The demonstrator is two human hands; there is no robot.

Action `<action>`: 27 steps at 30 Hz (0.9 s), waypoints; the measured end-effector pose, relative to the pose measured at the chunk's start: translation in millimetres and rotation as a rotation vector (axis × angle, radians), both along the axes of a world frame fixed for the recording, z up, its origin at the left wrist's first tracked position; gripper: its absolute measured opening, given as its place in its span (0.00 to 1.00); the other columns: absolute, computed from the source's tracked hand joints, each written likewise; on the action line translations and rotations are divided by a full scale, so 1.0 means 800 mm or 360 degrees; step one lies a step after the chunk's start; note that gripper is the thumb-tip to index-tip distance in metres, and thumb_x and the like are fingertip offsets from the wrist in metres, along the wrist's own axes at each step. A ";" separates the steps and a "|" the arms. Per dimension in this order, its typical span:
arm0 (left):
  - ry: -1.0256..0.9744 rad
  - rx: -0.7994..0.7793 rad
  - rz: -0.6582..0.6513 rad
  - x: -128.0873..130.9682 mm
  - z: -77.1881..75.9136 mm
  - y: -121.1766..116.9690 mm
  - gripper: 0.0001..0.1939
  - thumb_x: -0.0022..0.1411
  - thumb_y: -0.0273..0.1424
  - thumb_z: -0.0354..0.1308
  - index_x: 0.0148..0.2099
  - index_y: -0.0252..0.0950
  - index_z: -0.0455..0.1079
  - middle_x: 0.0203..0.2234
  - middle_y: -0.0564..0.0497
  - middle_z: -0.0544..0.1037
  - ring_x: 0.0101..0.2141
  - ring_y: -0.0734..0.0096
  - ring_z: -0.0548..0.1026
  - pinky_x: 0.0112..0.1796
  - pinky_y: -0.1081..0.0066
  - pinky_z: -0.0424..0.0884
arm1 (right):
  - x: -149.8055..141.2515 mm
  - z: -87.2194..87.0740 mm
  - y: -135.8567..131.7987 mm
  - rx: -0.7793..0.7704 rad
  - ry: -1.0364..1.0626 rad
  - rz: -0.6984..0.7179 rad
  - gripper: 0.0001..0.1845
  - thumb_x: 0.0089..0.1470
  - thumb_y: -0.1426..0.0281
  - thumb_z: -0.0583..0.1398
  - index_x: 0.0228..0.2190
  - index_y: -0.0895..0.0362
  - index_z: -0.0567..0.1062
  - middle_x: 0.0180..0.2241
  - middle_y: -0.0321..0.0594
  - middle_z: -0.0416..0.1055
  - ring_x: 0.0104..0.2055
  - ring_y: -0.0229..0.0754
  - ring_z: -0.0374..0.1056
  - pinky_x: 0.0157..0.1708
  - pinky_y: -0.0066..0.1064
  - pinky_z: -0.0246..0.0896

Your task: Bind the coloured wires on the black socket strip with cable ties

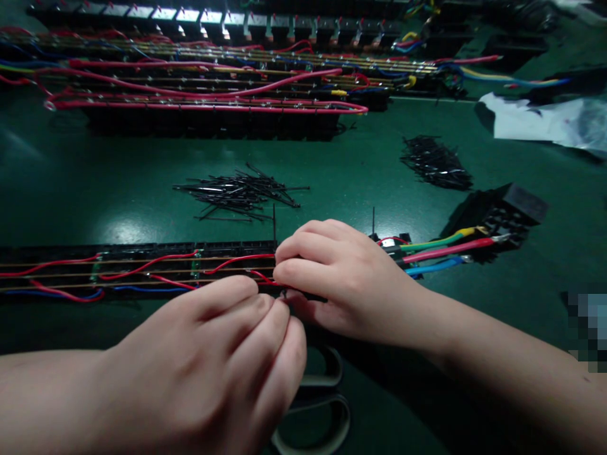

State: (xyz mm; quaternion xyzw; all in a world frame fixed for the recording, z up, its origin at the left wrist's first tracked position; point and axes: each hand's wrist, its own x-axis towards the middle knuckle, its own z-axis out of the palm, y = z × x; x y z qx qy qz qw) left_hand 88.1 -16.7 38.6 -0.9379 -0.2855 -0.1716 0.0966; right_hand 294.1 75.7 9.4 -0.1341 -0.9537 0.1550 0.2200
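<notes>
Black wired strip [237, 246]: it lies across the green bench [351, 151] under my fingertips, carrying brass-coloured rods, red and blue wires and small green boards [195, 263].
Black end block [524, 202]: at the strip's right end, where thick green-yellow, red and blue cables [450, 250] reach it.
White wrapping [526, 120]: crumpled at the far right; I cannot tell what it holds.
Cable ties: loose in two piles, one beyond the strip [237, 193], another farther right [436, 163].
My left hand [213, 354]: fingers curled and bunched, tips by a small dark piece [284, 293] at the strip's near edge; whether I pinch it, I cannot tell.
My right hand [346, 278]: half-curled over the strip, thumb on the near side; its hold is hidden.
Scissor handles [345, 420]: beside my left hand, partly covered.
</notes>
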 end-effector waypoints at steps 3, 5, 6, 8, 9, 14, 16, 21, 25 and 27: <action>0.0008 -0.0014 -0.0050 -0.001 0.001 0.001 0.15 0.75 0.21 0.42 0.50 0.30 0.70 0.38 0.50 0.85 0.40 0.63 0.79 0.46 0.60 0.69 | 0.001 0.001 -0.001 0.0023 -0.0005 -0.0006 0.05 0.62 0.74 0.62 0.41 0.58 0.77 0.44 0.42 0.78 0.43 0.45 0.69 0.42 0.37 0.62; 0.0004 -0.0034 -0.0074 -0.002 0.001 0.002 0.15 0.76 0.21 0.41 0.50 0.30 0.70 0.38 0.50 0.85 0.40 0.63 0.80 0.46 0.59 0.69 | 0.001 0.000 -0.001 0.0022 -0.0001 -0.0002 0.05 0.61 0.74 0.63 0.41 0.58 0.77 0.44 0.42 0.78 0.43 0.45 0.68 0.41 0.37 0.62; 0.0001 -0.0038 -0.0084 -0.002 0.001 0.002 0.15 0.76 0.21 0.41 0.50 0.30 0.70 0.38 0.50 0.85 0.40 0.63 0.80 0.46 0.59 0.69 | 0.001 0.000 -0.001 0.0018 0.0003 0.0003 0.05 0.61 0.74 0.63 0.41 0.59 0.77 0.44 0.42 0.78 0.43 0.45 0.68 0.41 0.37 0.62; -0.0001 -0.0040 -0.0095 -0.003 0.001 0.002 0.15 0.76 0.21 0.41 0.50 0.30 0.70 0.39 0.49 0.85 0.40 0.63 0.80 0.46 0.59 0.69 | 0.001 -0.001 0.000 0.0013 0.0010 0.0007 0.05 0.60 0.75 0.63 0.40 0.59 0.77 0.43 0.42 0.78 0.43 0.45 0.68 0.41 0.37 0.61; 0.0005 -0.0041 -0.0101 -0.004 0.002 0.002 0.15 0.75 0.22 0.41 0.50 0.30 0.70 0.39 0.49 0.85 0.40 0.63 0.80 0.46 0.59 0.69 | 0.000 -0.001 0.000 0.0015 0.0012 0.0002 0.05 0.60 0.75 0.63 0.40 0.59 0.77 0.43 0.42 0.78 0.42 0.45 0.68 0.41 0.36 0.61; 0.0095 -0.0030 -0.0145 -0.007 0.002 -0.003 0.14 0.72 0.20 0.45 0.52 0.29 0.71 0.42 0.47 0.85 0.40 0.62 0.79 0.46 0.59 0.70 | -0.001 -0.001 -0.002 0.0020 0.0011 -0.0033 0.04 0.61 0.75 0.61 0.39 0.58 0.77 0.43 0.42 0.78 0.42 0.45 0.68 0.40 0.37 0.61; 0.0165 -0.0003 -0.0171 -0.008 0.002 -0.005 0.14 0.71 0.21 0.48 0.52 0.30 0.72 0.43 0.47 0.84 0.40 0.61 0.79 0.46 0.58 0.71 | -0.001 -0.001 -0.002 0.0022 0.0011 -0.0046 0.05 0.62 0.75 0.60 0.39 0.58 0.76 0.43 0.42 0.78 0.42 0.45 0.68 0.40 0.37 0.61; 0.0346 0.0046 -0.0249 -0.012 -0.001 -0.007 0.16 0.66 0.28 0.55 0.53 0.33 0.74 0.41 0.45 0.85 0.36 0.61 0.78 0.45 0.57 0.72 | -0.002 -0.002 -0.003 0.0023 0.0007 -0.0077 0.04 0.61 0.75 0.60 0.38 0.57 0.76 0.43 0.41 0.78 0.41 0.44 0.69 0.40 0.36 0.61; 0.0371 -0.0047 -0.0233 -0.015 -0.005 -0.015 0.20 0.65 0.37 0.60 0.57 0.36 0.75 0.45 0.42 0.84 0.41 0.57 0.79 0.48 0.53 0.75 | -0.003 -0.002 -0.005 0.0030 0.0003 -0.0098 0.04 0.60 0.75 0.61 0.37 0.56 0.75 0.43 0.41 0.79 0.41 0.44 0.69 0.40 0.36 0.60; 0.0348 -0.0134 -0.0107 -0.015 -0.006 -0.019 0.22 0.66 0.42 0.59 0.57 0.37 0.75 0.48 0.40 0.83 0.45 0.53 0.79 0.51 0.49 0.75 | -0.003 -0.002 -0.005 0.0030 -0.0001 -0.0107 0.04 0.60 0.75 0.61 0.37 0.56 0.75 0.43 0.41 0.79 0.42 0.44 0.69 0.40 0.36 0.60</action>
